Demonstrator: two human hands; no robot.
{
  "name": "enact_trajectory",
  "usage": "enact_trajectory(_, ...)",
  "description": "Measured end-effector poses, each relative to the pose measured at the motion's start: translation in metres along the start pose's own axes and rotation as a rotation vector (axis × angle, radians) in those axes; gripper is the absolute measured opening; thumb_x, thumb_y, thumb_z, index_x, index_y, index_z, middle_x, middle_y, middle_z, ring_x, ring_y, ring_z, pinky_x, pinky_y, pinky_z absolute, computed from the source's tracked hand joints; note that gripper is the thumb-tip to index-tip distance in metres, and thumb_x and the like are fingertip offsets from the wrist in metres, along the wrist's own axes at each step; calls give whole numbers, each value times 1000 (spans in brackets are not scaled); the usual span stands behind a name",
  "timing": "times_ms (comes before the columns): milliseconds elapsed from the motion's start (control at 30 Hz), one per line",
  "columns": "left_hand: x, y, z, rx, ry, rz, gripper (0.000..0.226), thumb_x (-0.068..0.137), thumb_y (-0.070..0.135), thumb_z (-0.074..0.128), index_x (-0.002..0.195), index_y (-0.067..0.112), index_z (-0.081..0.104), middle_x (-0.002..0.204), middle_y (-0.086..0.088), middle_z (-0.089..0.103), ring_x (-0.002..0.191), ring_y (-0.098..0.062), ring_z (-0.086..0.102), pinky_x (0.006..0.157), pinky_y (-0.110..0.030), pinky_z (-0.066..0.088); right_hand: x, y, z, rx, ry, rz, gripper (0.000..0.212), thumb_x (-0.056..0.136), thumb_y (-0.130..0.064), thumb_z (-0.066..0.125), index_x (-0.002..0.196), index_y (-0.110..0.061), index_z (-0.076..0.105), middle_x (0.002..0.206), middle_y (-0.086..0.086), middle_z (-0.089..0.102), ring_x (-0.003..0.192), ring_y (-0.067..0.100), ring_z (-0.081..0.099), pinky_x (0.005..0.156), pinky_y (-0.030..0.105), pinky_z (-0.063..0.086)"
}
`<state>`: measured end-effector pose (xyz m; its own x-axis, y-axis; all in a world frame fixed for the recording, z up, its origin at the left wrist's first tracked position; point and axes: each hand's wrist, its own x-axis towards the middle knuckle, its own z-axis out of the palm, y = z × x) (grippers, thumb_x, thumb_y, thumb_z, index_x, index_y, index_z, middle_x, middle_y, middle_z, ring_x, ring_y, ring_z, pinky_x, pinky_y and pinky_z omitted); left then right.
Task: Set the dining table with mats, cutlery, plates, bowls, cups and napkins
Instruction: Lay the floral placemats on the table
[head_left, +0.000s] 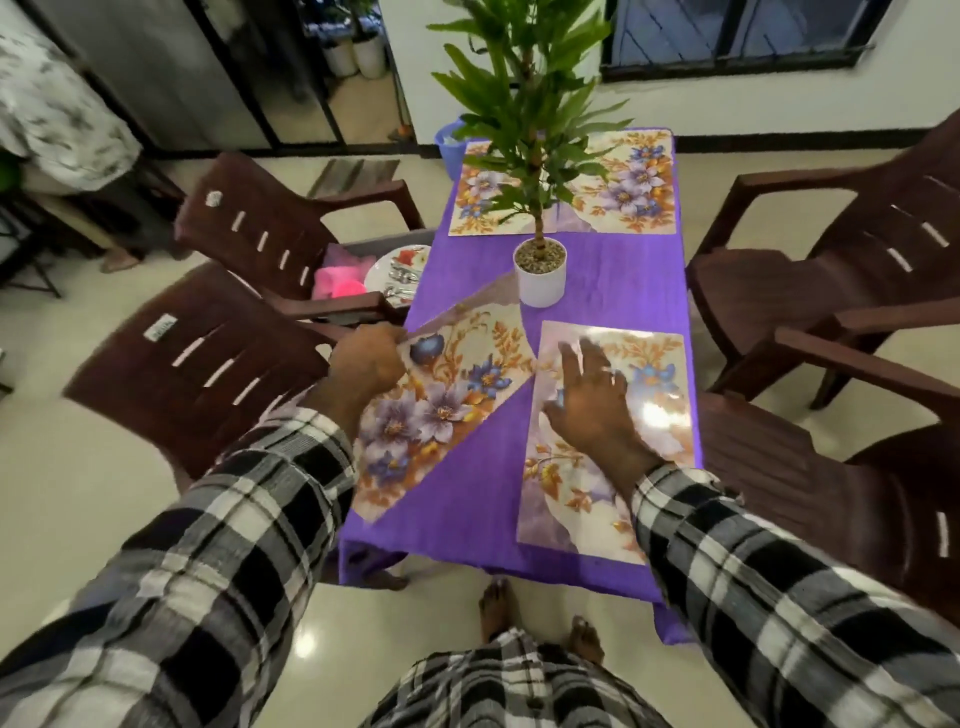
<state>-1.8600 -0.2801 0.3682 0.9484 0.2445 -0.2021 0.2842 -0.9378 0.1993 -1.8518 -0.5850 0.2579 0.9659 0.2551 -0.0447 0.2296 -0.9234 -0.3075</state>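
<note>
Left hand gripped the upper left edge of a floral mat, fingers curled round it. That mat lay skewed on the purple cloth, its long axis running from the lower left toward the upper right of the frame, one end overhanging the table's left edge near the lower left. Right hand rested flat with fingers spread and straight on a second mat, holding nothing. This one sat square to the table at centre right, its long axis pointing up the frame. Two more mats lay side by side at the far end, partly behind a potted plant standing mid-table. On the chair at the left sat plates bearing cutlery, beside something pink; what it was could not be told.
</note>
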Motion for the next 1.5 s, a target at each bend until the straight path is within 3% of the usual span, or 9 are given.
enact_trajectory(133,-9,-2,-27,329,119,142,38,92,22,61,125,35,75,123,0,72,110,-31,69,93,-44,53,31,-61,-34,-56,235,-235,85,89,-32,71,160,-5,33,168,26,27,156,44,28,117,69,29)
enact_trajectory(267,-13,-9,-42,479,116,159,43,91,22,61,129,39,71,138,10,67,118,-26,67,105,-54,35,48,-100,-54,-120,202,-328,55,94,-26,60,146,-12,49,148,19,53,144,39,45,117,64,30)
enact_trajectory(467,-11,-37,-50,410,188,181,41,96,26,56,133,39,66,125,0,73,126,-28,58,116,-60,24,50,-142,-69,-66,60,-370,26,97,-24,53,122,-26,59,108,9,71,98,38,69,75,42,50)
enact_trajectory(667,7,-82,-40,370,565,303,91,87,56,72,162,24,33,169,-17,26,157,-40,20,124,-65,18,64,-175,-70,140,154,-54,19,100,-28,58,116,-21,64,110,12,72,101,41,67,71,38,46)
enact_trajectory(833,22,-118,5,312,617,441,82,99,52,60,167,17,29,174,-25,17,161,-46,15,125,-70,12,47,-158,-15,376,67,282,35,98,-40,55,112,-12,70,119,19,71,112,44,65,89,44,53)
enact_trajectory(1100,10,-149,113,238,132,489,82,88,46,70,159,15,43,167,-23,34,155,-47,31,118,-66,30,-33,-116,95,638,-68,729,22,95,-28,69,99,-7,75,102,16,75,103,39,70,76,30,45)
enact_trajectory(1267,-19,-148,153,232,-139,475,69,91,48,63,152,22,45,167,-11,29,150,-38,32,117,-58,35,-50,-108,123,643,-75,777,32,89,-38,80,103,-11,71,112,14,73,109,37,68,88,37,50)
enact_trajectory(1367,-37,-140,166,203,-193,423,60,94,50,58,147,24,51,158,-11,39,142,-36,40,113,-54,41,-63,-104,120,460,-82,743,50,93,-54,72,117,-10,73,120,14,72,112,39,66,92,39,51)
enact_trajectory(1500,-66,-112,180,189,-173,361,52,101,49,52,147,24,51,154,-13,44,141,-37,41,110,-54,41,-101,-78,111,64,-15,660,40,95,-42,67,124,-15,68,126,19,63,114,43,62,94,48,51)
